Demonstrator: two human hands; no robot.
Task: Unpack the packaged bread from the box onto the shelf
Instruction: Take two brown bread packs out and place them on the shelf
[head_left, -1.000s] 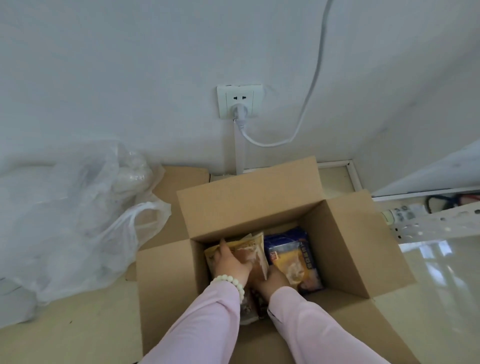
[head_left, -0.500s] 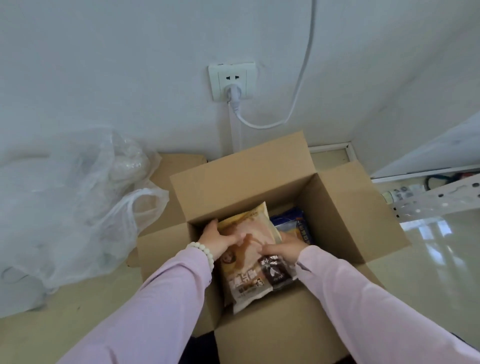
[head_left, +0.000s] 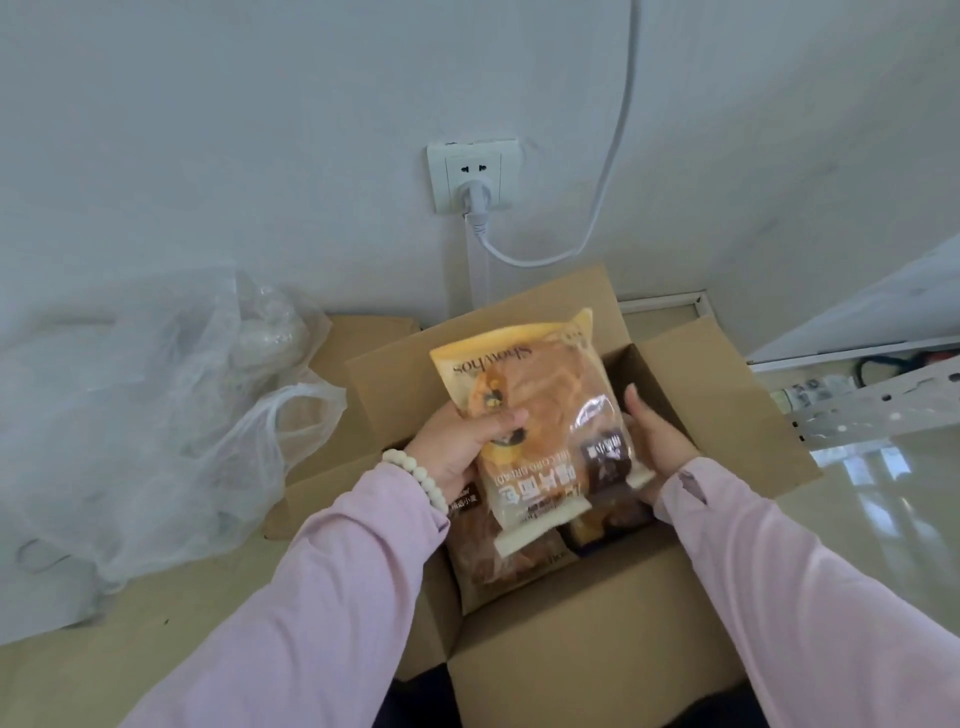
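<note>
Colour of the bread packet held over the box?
Yellow-orange bread packet, clear window, white lower band; head view.

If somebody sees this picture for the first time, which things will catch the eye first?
The yellow bread packet stands out in the middle, above the open cardboard box. The left hand grips its left side and the right hand touches its right edge. Behind, a white wall socket holds a plug, and a crumpled plastic bag lies at the left.
</note>
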